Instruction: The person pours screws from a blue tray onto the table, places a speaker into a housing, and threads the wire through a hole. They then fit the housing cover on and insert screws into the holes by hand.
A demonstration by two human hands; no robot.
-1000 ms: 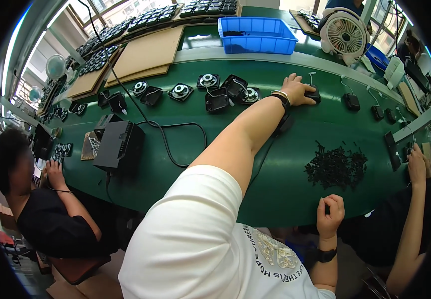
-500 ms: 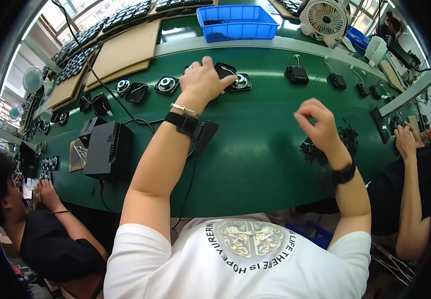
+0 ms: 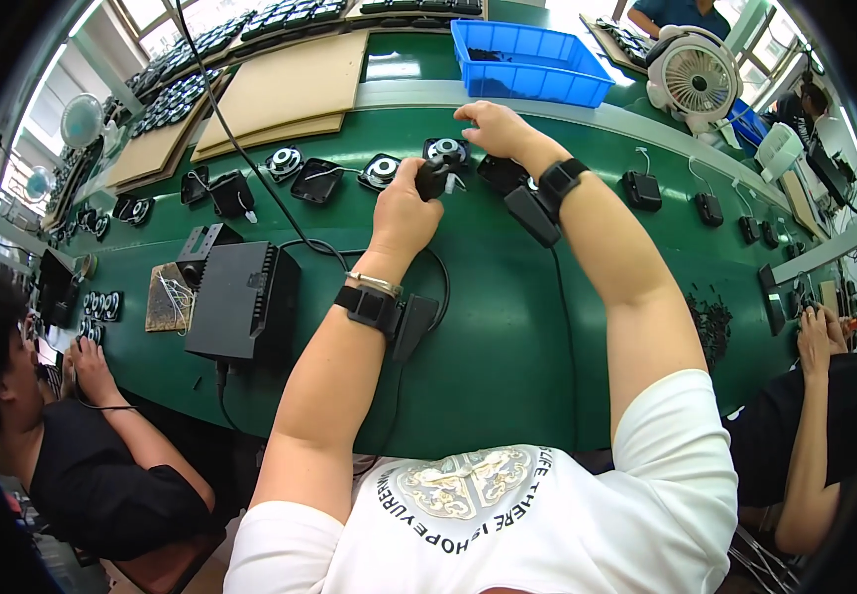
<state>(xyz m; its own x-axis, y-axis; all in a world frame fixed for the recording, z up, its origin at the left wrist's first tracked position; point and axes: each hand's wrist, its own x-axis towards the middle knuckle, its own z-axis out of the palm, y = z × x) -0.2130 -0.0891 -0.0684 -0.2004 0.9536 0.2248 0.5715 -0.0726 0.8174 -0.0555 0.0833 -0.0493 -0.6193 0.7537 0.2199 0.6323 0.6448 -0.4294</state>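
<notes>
My left hand (image 3: 403, 218) is closed round a dark plastic part (image 3: 436, 176) with a small white plug beside it; its full shape is hidden. Just behind that part lies a square black speaker (image 3: 446, 148) with a pale round magnet. My right hand (image 3: 500, 129) hovers to the right of this speaker, fingers stretched leftward and apart, with nothing visible in them. Under the right wrist sits a black plastic housing (image 3: 498, 172), partly covered by it. Left of my left hand, another speaker (image 3: 382, 171) is wired to an open black housing (image 3: 317, 180).
A blue bin (image 3: 537, 77) stands at the back beside a white fan (image 3: 698, 79). A black power box (image 3: 235, 302) occupies the left, and loose black pieces (image 3: 708, 322) the right. More wired housings (image 3: 643, 190) line the bench. Co-workers sit at both sides.
My right hand has swung up and left from near the loose pieces to the speaker row. My left hand has drawn back toward me and now holds the dark part. The view has shifted.
</notes>
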